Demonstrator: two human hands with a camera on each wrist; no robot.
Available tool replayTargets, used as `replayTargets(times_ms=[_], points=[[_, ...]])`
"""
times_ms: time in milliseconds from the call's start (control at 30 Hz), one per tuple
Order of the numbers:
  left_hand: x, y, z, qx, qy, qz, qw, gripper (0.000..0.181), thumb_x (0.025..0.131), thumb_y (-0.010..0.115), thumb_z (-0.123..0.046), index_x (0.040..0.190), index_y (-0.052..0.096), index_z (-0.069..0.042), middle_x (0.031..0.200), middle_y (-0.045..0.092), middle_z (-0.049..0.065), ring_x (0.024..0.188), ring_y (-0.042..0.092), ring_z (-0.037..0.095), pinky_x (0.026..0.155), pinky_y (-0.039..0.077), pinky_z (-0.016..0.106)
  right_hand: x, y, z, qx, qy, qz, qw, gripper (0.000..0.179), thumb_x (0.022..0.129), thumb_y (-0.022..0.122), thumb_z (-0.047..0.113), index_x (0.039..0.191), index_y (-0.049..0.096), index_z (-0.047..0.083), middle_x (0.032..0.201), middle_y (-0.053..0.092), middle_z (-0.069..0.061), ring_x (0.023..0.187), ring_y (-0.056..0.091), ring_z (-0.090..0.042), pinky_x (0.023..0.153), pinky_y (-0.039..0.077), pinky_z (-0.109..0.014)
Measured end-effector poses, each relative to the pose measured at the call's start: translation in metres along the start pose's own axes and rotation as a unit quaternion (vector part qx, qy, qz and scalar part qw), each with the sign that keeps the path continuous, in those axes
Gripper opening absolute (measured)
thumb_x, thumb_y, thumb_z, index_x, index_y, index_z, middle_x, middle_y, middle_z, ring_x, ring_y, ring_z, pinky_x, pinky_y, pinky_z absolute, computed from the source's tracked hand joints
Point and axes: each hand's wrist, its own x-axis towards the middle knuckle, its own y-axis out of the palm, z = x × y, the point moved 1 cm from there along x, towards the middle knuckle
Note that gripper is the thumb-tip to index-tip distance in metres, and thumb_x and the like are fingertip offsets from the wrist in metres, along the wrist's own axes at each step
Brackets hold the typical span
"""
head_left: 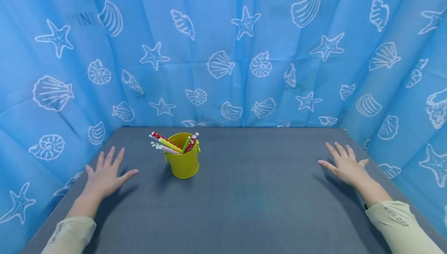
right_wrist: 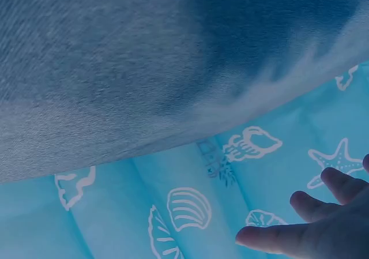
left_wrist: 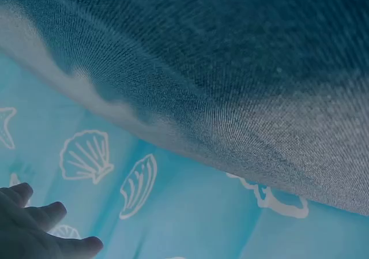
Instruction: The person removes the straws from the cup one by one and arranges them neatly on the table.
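A yellow bucket (head_left: 184,165) with small side handles stands upright on the grey table, left of the middle. Several paper straws (head_left: 170,144), patterned red, yellow, green and white, lean out of it, mostly towards the left. My left hand (head_left: 104,178) is spread with straight fingers to the left of the bucket, apart from it and holding nothing. Far over on the right, my right hand (head_left: 347,166) has its fingers spread as well, and nothing is in it. Each wrist view catches only some fingers, the left hand (left_wrist: 40,230) and the right hand (right_wrist: 317,218), against the curtain.
The grey cloth-covered table (head_left: 251,192) reaches back to a blue curtain (head_left: 216,32) printed with white shells and starfish. That curtain encloses the back and both sides. Shadows of both arms fall on the tabletop.
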Motion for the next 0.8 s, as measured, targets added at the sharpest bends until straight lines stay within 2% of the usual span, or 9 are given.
replayTargets(times_ms=[167, 333, 433, 567, 733, 800], points=[[0.002, -0.001, -0.006, -0.034, 0.009, 0.003, 0.9994, 0.104, 0.089, 0.053, -0.064, 0.153, 0.003, 0.002, 0.153, 0.003, 0.035, 0.136, -0.004, 0.060, 0.094, -0.001, 0.083, 0.002, -0.001, 0.009, 0.005, -0.011, -0.013, 0.9998, 0.087, 0.097, 0.043, 0.059, 0.152, 0.014, -0.002, 0.150, 0.010, -0.039, 0.134, 0.000, -0.062, 0.084, -0.002, -0.088], [0.005, -0.004, -0.031, -0.115, 0.029, 0.014, 0.9928, 0.108, 0.089, 0.061, -0.057, 0.153, -0.002, 0.003, 0.155, 0.003, 0.033, 0.139, 0.000, 0.055, 0.099, 0.005, 0.079, 0.004, -0.002, 0.026, 0.033, -0.030, -0.030, 0.9986, 0.084, 0.098, 0.044, 0.056, 0.153, 0.014, -0.001, 0.151, 0.011, -0.036, 0.136, 0.001, -0.059, 0.087, -0.001, -0.087], [0.008, -0.006, -0.050, -0.165, 0.038, 0.026, 0.9852, 0.110, 0.087, 0.065, -0.054, 0.153, -0.004, 0.001, 0.156, 0.001, 0.031, 0.140, 0.001, 0.052, 0.102, 0.006, 0.076, 0.004, -0.003, 0.039, 0.057, -0.040, -0.038, 0.9968, 0.082, 0.099, 0.047, 0.052, 0.153, 0.014, -0.001, 0.152, 0.012, -0.035, 0.137, 0.002, -0.057, 0.089, 0.001, -0.085], [0.013, -0.007, -0.074, -0.234, 0.039, 0.048, 0.9703, 0.112, 0.086, 0.070, -0.049, 0.154, -0.006, -0.004, 0.157, -0.001, 0.029, 0.141, 0.003, 0.051, 0.105, 0.010, 0.073, 0.007, -0.005, 0.059, 0.102, -0.065, -0.051, 0.9914, 0.079, 0.099, 0.051, 0.045, 0.152, 0.016, -0.003, 0.152, 0.015, -0.034, 0.137, 0.008, -0.056, 0.092, 0.005, -0.084], [0.022, -0.004, -0.098, -0.305, 0.045, 0.072, 0.9487, 0.106, 0.086, 0.073, -0.043, 0.155, 0.002, -0.005, 0.158, 0.001, 0.028, 0.141, 0.005, 0.050, 0.106, 0.014, 0.071, 0.012, -0.008, 0.089, 0.191, -0.103, -0.049, 0.9750, 0.074, 0.100, 0.055, 0.035, 0.152, 0.019, -0.004, 0.152, 0.018, -0.034, 0.137, 0.014, -0.055, 0.100, 0.015, -0.076], [0.026, -0.001, -0.105, -0.318, 0.055, 0.073, 0.9437, 0.106, 0.085, 0.074, -0.042, 0.155, 0.004, -0.003, 0.158, 0.001, 0.027, 0.142, 0.004, 0.050, 0.107, 0.014, 0.069, 0.014, -0.006, 0.102, 0.228, -0.116, -0.050, 0.9655, 0.073, 0.099, 0.057, 0.030, 0.152, 0.020, -0.004, 0.152, 0.021, -0.033, 0.137, 0.018, -0.053, 0.102, 0.020, -0.072]])
